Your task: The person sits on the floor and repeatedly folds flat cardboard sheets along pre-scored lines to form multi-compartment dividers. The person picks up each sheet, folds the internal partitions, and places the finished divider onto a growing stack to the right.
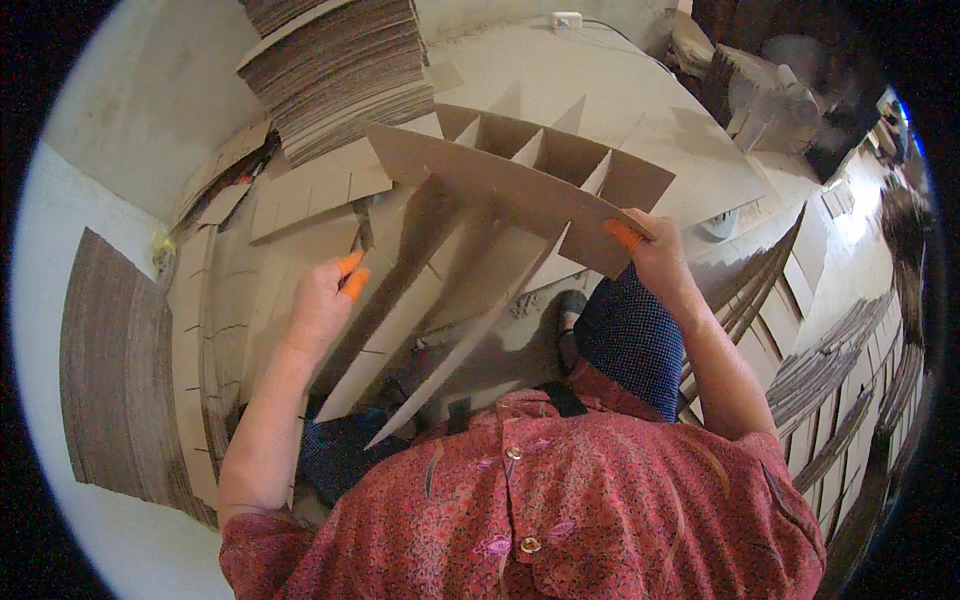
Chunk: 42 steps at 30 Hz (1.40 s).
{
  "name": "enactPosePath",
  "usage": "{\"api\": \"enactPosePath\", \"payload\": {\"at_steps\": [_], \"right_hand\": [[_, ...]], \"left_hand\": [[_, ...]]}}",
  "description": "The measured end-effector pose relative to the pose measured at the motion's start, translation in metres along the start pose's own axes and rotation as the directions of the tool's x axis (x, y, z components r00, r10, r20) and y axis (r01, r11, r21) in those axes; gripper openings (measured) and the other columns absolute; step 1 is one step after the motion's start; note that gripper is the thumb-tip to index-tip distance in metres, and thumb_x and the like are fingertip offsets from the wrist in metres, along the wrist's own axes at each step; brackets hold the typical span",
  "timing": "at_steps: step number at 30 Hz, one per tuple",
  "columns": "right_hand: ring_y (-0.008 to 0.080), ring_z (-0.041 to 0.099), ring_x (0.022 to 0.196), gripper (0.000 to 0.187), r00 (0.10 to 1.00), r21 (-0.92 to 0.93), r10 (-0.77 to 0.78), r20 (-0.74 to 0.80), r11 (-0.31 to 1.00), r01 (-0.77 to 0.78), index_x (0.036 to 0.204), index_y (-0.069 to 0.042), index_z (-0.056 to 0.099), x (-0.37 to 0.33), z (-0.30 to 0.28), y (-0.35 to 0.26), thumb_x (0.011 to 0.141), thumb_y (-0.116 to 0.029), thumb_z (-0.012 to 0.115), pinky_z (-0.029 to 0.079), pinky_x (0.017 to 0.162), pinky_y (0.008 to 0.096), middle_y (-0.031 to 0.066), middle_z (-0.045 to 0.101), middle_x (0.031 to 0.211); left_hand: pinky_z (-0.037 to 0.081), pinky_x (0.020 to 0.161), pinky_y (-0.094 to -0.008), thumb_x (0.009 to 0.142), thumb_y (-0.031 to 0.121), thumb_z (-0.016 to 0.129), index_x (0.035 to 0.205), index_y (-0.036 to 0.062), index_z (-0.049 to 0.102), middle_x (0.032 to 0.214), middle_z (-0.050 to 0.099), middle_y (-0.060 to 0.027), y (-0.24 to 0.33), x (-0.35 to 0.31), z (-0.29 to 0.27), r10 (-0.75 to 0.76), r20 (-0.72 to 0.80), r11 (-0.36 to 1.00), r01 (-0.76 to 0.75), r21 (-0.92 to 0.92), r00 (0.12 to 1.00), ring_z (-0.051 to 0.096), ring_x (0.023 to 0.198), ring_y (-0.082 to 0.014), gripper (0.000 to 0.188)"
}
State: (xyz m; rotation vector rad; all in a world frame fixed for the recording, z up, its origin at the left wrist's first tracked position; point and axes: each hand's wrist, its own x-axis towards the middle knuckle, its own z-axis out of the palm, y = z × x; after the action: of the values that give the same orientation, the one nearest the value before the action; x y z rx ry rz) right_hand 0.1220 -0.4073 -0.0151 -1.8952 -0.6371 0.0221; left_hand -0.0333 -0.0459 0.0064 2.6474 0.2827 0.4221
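My right hand (660, 255), an orange cover on a finger, is closed on the right end of a partly assembled cardboard divider (480, 180). Cross pieces stand in its slots and form several open cells on the far side. Long cardboard strips (480, 325) slant from the divider toward my lap. My left hand (322, 300), two fingertips covered in orange, is left of these strips with its fingers pinched together. What lies between those fingers, if anything, I cannot make out. Just beyond it is a slotted cardboard sheet (320, 190).
A tall stack of cardboard (340, 75) rises at the far left of the pale table (570, 75). Another stack (120, 370) leans by the left wall. Rows of assembled dividers (830, 370) fill the right side. A fan (785, 105) stands at the back right.
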Motion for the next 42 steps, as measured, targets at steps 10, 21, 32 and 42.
{"api": "enactPosePath", "payload": {"at_steps": [10, 21, 32, 42], "right_hand": [[0.0205, 0.061, 0.071, 0.016, 0.953, -0.059, -0.282, -0.112, 0.959, 0.277, 0.094, 0.002, 0.062, 0.008, 0.013, 0.033, 0.079, 0.002, 0.056, 0.047, 0.065, 0.029, 0.0159, 0.065, 0.081], [0.0183, 0.057, 0.062, 0.016, 0.95, -0.049, -0.291, -0.112, 0.957, 0.287, 0.095, 0.0, 0.061, 0.012, 0.0, 0.031, 0.08, -0.002, 0.06, 0.046, 0.06, 0.0268, 0.0169, 0.063, 0.077], [0.0308, 0.061, 0.083, 0.039, 0.968, -0.096, -0.252, -0.013, 0.964, 0.249, 0.111, -0.004, 0.057, -0.012, -0.007, 0.036, 0.075, -0.014, 0.069, 0.048, 0.074, 0.0345, 0.0163, 0.063, 0.089], [0.0328, 0.053, 0.099, 0.06, 0.829, -0.506, -0.449, 0.335, 0.656, 0.56, 0.132, -0.008, 0.036, 0.041, 0.02, -0.056, 0.077, -0.014, 0.059, 0.04, 0.087, 0.0408, 0.0159, 0.06, 0.092]], "left_hand": [[0.047, 0.067, -0.0372, 0.074, 0.022, 0.069, 0.095, 0.0001, 0.062, 0.084, 0.06, -0.012, 0.104, 0.029, 0.027, 0.355, -0.021, 0.933, -0.353, 0.072, 0.934, 0.057, 0.08, -0.0302, 0.032], [0.046, 0.06, -0.0437, 0.077, 0.021, 0.06, 0.077, 0.0028, 0.062, 0.073, 0.059, -0.0186, 0.14, 0.029, 0.082, 0.326, 0.25, 0.935, -0.35, 0.055, 0.912, 0.059, 0.068, -0.0359, 0.018], [0.045, 0.056, -0.0314, 0.075, 0.022, 0.07, 0.089, 0.0009, 0.064, 0.072, 0.062, -0.0101, 0.119, 0.033, 0.052, 0.215, 0.006, 0.966, -0.212, -0.148, 0.977, 0.057, 0.062, -0.0197, 0.026], [0.046, 0.07, -0.0429, 0.076, 0.021, 0.068, 0.084, -0.0041, 0.058, 0.081, 0.059, -0.0231, 0.042, 0.077, 0.033, -0.032, 0.217, 0.973, -0.019, 0.23, 0.976, 0.058, 0.081, -0.0378, 0.028]]}}
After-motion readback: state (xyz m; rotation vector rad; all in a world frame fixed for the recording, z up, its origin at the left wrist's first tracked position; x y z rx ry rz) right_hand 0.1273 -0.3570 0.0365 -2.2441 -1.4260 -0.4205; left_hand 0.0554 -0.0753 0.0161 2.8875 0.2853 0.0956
